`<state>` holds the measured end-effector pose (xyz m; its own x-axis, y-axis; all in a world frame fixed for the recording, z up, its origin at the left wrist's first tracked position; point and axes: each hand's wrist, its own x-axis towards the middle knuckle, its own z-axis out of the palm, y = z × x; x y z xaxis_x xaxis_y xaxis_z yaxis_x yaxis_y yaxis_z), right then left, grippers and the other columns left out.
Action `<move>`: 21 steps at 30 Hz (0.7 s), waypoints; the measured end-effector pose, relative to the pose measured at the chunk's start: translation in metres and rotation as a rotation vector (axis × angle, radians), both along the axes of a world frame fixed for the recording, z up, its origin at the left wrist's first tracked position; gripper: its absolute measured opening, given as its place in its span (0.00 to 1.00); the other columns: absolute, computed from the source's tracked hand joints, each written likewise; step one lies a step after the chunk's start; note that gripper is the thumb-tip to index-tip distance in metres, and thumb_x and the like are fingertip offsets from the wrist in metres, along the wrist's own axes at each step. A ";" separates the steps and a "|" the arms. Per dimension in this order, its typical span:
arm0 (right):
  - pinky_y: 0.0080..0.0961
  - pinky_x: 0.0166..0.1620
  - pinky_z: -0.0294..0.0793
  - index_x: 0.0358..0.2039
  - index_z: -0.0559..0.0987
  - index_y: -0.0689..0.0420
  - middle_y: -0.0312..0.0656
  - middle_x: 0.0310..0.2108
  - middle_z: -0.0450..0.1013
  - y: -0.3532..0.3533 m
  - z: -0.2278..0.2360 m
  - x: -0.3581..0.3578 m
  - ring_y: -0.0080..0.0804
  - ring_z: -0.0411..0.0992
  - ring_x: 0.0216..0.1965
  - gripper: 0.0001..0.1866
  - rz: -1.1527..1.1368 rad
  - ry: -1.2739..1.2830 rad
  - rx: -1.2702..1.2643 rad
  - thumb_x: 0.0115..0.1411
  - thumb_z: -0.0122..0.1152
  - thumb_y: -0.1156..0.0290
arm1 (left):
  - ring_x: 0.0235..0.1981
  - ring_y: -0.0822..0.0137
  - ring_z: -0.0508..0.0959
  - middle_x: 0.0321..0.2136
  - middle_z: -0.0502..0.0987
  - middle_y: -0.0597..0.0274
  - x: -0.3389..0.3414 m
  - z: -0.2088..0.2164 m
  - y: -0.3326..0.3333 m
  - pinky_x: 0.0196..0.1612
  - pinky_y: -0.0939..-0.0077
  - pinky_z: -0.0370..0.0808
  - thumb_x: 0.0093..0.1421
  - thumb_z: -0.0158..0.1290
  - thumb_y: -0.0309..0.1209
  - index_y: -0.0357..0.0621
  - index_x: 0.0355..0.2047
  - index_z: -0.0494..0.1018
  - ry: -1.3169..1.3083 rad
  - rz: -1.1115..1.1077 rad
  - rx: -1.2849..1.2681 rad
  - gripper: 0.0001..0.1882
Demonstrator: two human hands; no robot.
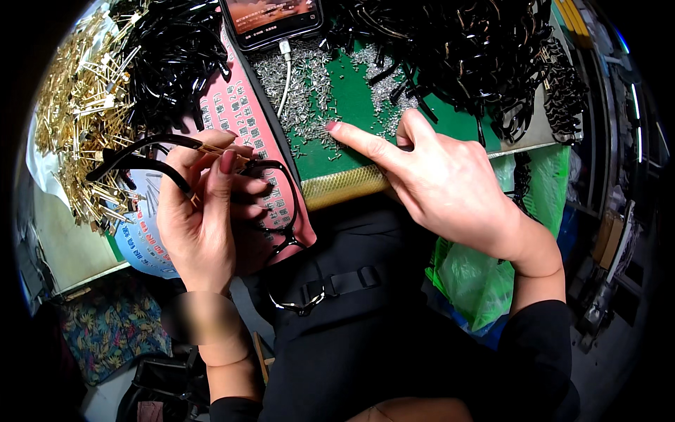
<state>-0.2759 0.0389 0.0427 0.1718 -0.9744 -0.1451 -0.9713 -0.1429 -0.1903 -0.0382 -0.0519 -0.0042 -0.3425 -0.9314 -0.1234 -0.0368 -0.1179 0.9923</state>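
Observation:
My left hand [204, 200] is closed round a black eyeglasses frame [112, 160], holding it in the air above a pink printed sheet [246, 105]. The frame's temples stick out to the left, and its rims hang to the right of my fingers, the lower one over my dark clothing. A gold-coloured part shows between my fingertips. My right hand [450, 179] has its index finger stretched out and the other fingers bent. That fingertip touches the near edge of a spread of tiny silver screws [302, 98] on a green mat [327, 163]; whether a screw clings to it I cannot tell.
A phone [274, 24] with a white cable [287, 81] lies beyond the screws. Gold metal pieces [77, 112] heap at far left, black temples [172, 67] beside them, more black temples [464, 56] at back right. A gold strip [344, 188] edges the table. Green plastic bags [474, 281] hang right.

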 end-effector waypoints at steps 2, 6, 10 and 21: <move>0.33 0.22 0.73 0.59 0.74 0.42 0.45 0.32 0.66 0.001 -0.001 -0.001 0.37 0.74 0.22 0.27 -0.014 -0.017 -0.002 0.58 0.59 0.75 | 0.30 0.76 0.81 0.39 0.80 0.58 0.000 0.000 0.000 0.27 0.88 0.76 0.72 0.49 0.26 0.38 0.50 0.71 0.009 -0.006 -0.001 0.09; 0.35 0.24 0.74 0.60 0.73 0.39 0.43 0.33 0.65 0.003 -0.002 -0.002 0.40 0.72 0.22 0.26 -0.039 -0.043 0.019 0.62 0.59 0.72 | 0.31 0.76 0.81 0.40 0.80 0.57 0.001 -0.002 0.001 0.28 0.87 0.77 0.72 0.49 0.28 0.38 0.51 0.70 -0.015 -0.014 -0.014 0.10; 0.35 0.24 0.74 0.60 0.73 0.40 0.44 0.34 0.65 0.002 -0.002 -0.002 0.40 0.73 0.23 0.26 -0.041 -0.035 0.035 0.61 0.59 0.72 | 0.31 0.74 0.81 0.41 0.80 0.54 0.002 -0.003 0.001 0.29 0.86 0.78 0.73 0.48 0.30 0.38 0.53 0.69 -0.027 -0.042 -0.035 0.13; 0.36 0.25 0.75 0.62 0.72 0.38 0.44 0.33 0.65 -0.001 -0.001 0.002 0.41 0.73 0.23 0.27 -0.048 -0.041 0.030 0.62 0.59 0.73 | 0.31 0.78 0.81 0.39 0.80 0.58 0.002 -0.002 0.001 0.29 0.89 0.76 0.72 0.49 0.26 0.38 0.50 0.71 0.000 -0.019 -0.002 0.09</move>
